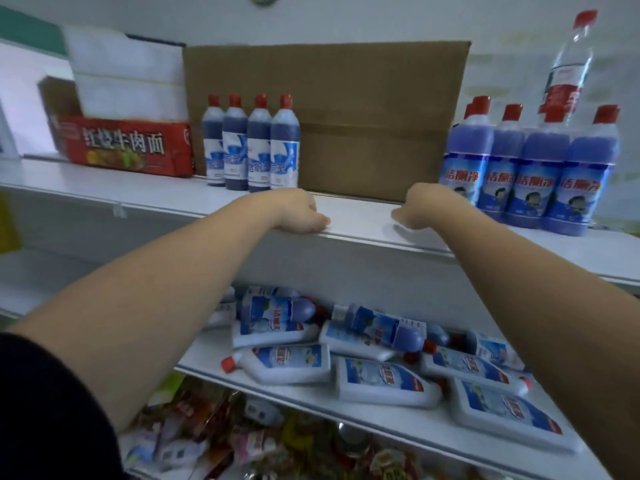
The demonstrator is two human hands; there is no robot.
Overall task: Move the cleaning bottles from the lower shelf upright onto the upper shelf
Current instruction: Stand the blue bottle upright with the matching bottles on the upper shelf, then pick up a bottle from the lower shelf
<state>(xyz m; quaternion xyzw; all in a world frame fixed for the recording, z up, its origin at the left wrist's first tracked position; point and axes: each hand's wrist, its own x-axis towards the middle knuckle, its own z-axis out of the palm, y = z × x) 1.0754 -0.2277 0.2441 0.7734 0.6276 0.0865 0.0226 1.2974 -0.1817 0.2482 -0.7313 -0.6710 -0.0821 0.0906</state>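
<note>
Nearest, white cleaning bottles [381, 358] with blue labels lie jumbled on their sides on the lower shelf [311, 393]. Above them, both hands rest curled and empty on the front edge of the upper shelf [363, 233], left hand [301, 211] and right hand [420, 207] apart. Behind stand blue bottles [251, 143] upright before a cardboard box [346, 109].
</note>
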